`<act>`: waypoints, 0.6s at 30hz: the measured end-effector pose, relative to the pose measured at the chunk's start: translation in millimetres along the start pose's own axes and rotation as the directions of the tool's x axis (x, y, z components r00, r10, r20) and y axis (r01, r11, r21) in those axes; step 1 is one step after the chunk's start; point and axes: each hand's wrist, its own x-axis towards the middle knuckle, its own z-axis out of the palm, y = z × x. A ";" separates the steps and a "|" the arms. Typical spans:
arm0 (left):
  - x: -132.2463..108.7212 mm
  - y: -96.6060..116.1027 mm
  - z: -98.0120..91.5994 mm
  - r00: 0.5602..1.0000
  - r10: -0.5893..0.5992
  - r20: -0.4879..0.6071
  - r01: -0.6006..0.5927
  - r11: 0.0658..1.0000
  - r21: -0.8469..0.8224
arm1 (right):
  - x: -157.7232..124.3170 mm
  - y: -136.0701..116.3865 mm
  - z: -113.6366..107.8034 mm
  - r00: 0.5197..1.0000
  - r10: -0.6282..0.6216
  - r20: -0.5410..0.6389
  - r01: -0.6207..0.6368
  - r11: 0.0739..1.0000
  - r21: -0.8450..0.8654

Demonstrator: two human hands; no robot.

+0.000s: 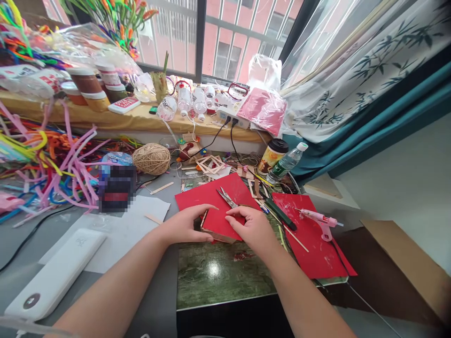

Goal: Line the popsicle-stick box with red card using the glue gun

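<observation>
Between my two hands sits a small box (221, 222) with a red paper top and pale wooden sides. My left hand (186, 224) grips its left end, thumb low at the front and fingers along the back. My right hand (254, 230) holds the right end, with thumb and forefinger bent together over the red top; the other fingers are partly hidden. Scissors (228, 197) lie just behind the box, blades apart, on a red sheet (193, 196). The box's far side is hidden.
On the right, a pink glue gun (322, 221) rests on another red sheet (313, 263), near a dark green utility knife (282, 213). A water bottle (287, 162) and a cup (272, 157) stand behind. Left are twine (151, 158) and a white power bank (58, 272).
</observation>
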 end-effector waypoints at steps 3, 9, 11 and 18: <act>-0.7 0.5 0.4 1.000 -0.008 -0.017 0.008 1.000 -0.002 | 1.3 -0.6 0.7 0.996 -0.087 0.011 0.088 0.993 -0.078; -1.3 1.9 0.6 0.997 0.023 -0.073 -0.024 0.999 -0.021 | 9.7 -5.5 -5.3 0.989 -0.141 0.041 0.146 0.970 -0.192; -1.0 2.8 -0.6 0.997 0.044 -0.062 -0.044 0.999 -0.001 | 11.4 -8.0 -7.4 0.993 -0.105 0.058 0.115 0.974 -0.194; -0.4 7.0 -4.5 0.989 0.137 -0.059 -0.135 0.990 0.041 | 4.4 -16.5 -14.8 0.989 -0.080 0.127 0.103 0.977 -0.187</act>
